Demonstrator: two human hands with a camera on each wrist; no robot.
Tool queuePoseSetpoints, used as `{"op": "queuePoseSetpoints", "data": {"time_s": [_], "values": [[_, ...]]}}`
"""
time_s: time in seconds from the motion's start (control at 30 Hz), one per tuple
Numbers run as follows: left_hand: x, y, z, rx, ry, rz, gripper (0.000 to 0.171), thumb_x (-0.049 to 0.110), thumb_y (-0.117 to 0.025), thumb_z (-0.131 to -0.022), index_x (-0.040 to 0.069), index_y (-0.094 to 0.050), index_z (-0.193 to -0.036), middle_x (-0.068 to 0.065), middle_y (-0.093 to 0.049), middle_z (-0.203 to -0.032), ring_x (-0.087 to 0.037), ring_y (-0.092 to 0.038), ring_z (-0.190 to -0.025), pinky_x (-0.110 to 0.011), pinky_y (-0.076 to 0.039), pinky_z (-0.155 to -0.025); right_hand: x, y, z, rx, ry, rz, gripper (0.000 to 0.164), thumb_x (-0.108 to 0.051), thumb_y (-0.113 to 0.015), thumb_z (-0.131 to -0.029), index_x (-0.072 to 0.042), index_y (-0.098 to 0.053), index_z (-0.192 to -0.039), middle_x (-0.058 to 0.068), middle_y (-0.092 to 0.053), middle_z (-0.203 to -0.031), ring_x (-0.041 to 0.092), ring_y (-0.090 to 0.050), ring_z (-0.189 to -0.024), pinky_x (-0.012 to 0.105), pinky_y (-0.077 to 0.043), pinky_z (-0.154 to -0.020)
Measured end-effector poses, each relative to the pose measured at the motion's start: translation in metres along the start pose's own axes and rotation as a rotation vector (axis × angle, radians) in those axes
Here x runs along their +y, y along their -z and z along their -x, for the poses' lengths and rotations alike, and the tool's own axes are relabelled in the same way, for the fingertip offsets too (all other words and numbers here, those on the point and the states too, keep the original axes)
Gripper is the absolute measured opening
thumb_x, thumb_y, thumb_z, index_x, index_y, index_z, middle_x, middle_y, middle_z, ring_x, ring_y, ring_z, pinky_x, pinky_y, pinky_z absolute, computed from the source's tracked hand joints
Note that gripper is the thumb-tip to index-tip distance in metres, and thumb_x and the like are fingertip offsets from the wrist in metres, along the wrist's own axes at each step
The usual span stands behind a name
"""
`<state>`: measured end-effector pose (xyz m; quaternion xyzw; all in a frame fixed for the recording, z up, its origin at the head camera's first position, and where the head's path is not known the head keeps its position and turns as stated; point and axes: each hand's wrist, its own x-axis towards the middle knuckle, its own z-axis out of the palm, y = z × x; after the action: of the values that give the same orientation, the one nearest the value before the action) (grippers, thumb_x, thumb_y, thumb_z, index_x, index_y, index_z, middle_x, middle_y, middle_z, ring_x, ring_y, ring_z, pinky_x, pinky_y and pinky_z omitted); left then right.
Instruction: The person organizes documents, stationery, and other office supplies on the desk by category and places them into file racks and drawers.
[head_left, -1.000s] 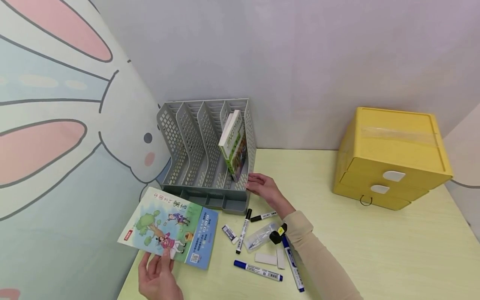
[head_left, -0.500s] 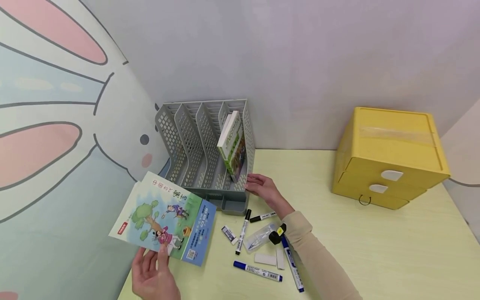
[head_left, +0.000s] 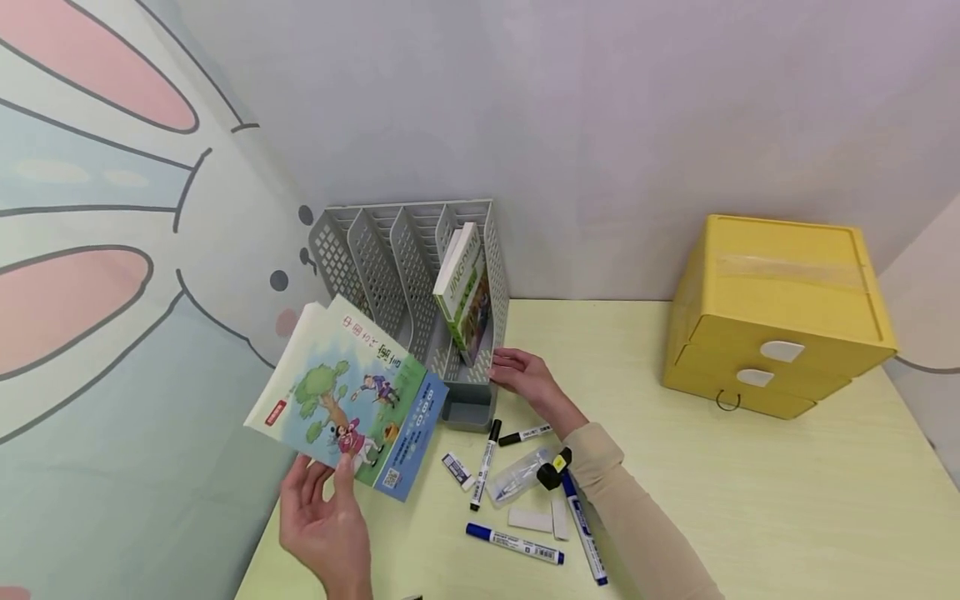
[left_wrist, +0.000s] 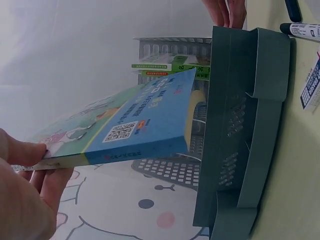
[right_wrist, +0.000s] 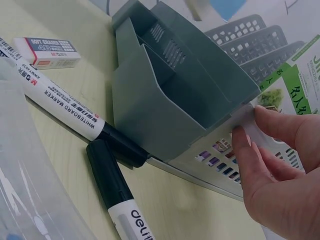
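Observation:
My left hand (head_left: pixel 330 521) pinches an illustrated picture book (head_left: pixel 341 417) by its lower edge, thumb on the cover and fingers beneath. The book is tilted in front of the grey desktop file rack (head_left: pixel 414 271), covering part of its left side. In the left wrist view, the book's blue end (left_wrist: pixel 150 110) points toward the rack's slots. My right hand (head_left: pixel 531 379) holds the front edge of the rack's right wall. The right wrist view shows the thumb (right_wrist: pixel 280 122) inside and fingers outside. Books (head_left: pixel 463 287) lean upright in the rightmost slot.
Before the rack lie an eraser (head_left: pixel 457 471), a black marker (head_left: pixel 486 467), another black marker (head_left: pixel 525 434), blue markers (head_left: pixel 517 543), white blocks (head_left: pixel 529 520) and a clear pouch (head_left: pixel 517 479). A yellow drawer box (head_left: pixel 787 317) stands at right. A rabbit-printed wall (head_left: pixel 225 292) borders the left.
My left hand has lifted the book, first slightly left, then right and up toward the rack, tilting it more. My right hand keeps its place on the rack.

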<state>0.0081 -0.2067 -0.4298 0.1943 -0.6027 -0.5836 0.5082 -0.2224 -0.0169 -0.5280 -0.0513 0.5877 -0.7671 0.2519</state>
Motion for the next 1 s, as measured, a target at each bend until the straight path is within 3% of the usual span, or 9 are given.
{"op": "queuePoseSetpoints", "data": {"time_s": [0.13,0.33,0.47,0.67,0.8,1.0], "values": [[0.002,-0.013,-0.001,-0.058,-0.020,0.023,0.039,-0.019,-0.070,-0.086,-0.012,-0.063,-0.125,-0.008,-0.074,-0.107,-0.018,-0.069,-0.097,-0.022,-0.058,-0.080,-0.001,-0.001,0.001,0.004,0.003,0.004,0.057,0.001,-0.068,-0.096,0.005,-0.047,-0.149,0.029,-0.049,-0.149,0.021,-0.067,-0.114,0.041,-0.052,-0.102],[0.000,-0.031,-0.004,-0.181,-0.129,0.060,0.039,-0.018,-0.069,-0.087,-0.016,-0.061,-0.125,-0.011,-0.073,-0.110,-0.017,-0.068,-0.096,-0.024,-0.059,-0.081,0.000,0.001,0.000,0.012,0.010,0.008,0.056,0.000,-0.069,-0.096,0.004,-0.048,-0.148,0.029,-0.050,-0.148,0.025,-0.066,-0.117,0.039,-0.053,-0.100],[0.000,-0.044,-0.005,-0.254,-0.183,0.032,0.039,-0.016,-0.069,-0.089,-0.014,-0.061,-0.127,-0.012,-0.071,-0.112,-0.018,-0.067,-0.097,-0.025,-0.059,-0.081,0.001,0.002,0.000,0.016,0.021,0.018,0.055,0.000,-0.069,-0.097,0.004,-0.049,-0.147,0.027,-0.054,-0.145,0.026,-0.067,-0.118,0.037,-0.054,-0.098],[-0.002,-0.062,-0.005,-0.328,-0.207,-0.001,0.041,-0.013,-0.069,-0.091,-0.009,-0.061,-0.131,-0.013,-0.069,-0.114,-0.017,-0.067,-0.102,-0.026,-0.058,-0.084,-0.001,0.001,0.002,0.030,0.013,0.003,0.052,0.002,-0.067,-0.097,0.003,-0.051,-0.146,0.025,-0.059,-0.141,0.022,-0.069,-0.112,0.043,-0.052,-0.102],[-0.005,-0.075,-0.008,-0.356,-0.222,0.006,0.041,-0.014,-0.069,-0.091,-0.009,-0.062,-0.130,-0.020,-0.069,-0.114,-0.016,-0.068,-0.102,-0.025,-0.059,-0.082,-0.002,0.001,0.003,0.054,-0.003,0.015,0.051,0.000,-0.069,-0.097,0.003,-0.053,-0.145,0.023,-0.062,-0.136,0.022,-0.070,-0.109,0.047,-0.050,-0.103],[-0.010,-0.094,-0.012,-0.391,-0.235,0.014,0.040,-0.012,-0.070,-0.091,-0.010,-0.062,-0.130,-0.026,-0.068,-0.112,-0.014,-0.068,-0.102,-0.024,-0.058,-0.082,-0.001,0.000,0.003,0.055,-0.006,0.008,0.050,0.000,-0.069,-0.096,0.002,-0.054,-0.144,0.022,-0.062,-0.137,0.026,-0.069,-0.114,0.042,-0.053,-0.100]]}}
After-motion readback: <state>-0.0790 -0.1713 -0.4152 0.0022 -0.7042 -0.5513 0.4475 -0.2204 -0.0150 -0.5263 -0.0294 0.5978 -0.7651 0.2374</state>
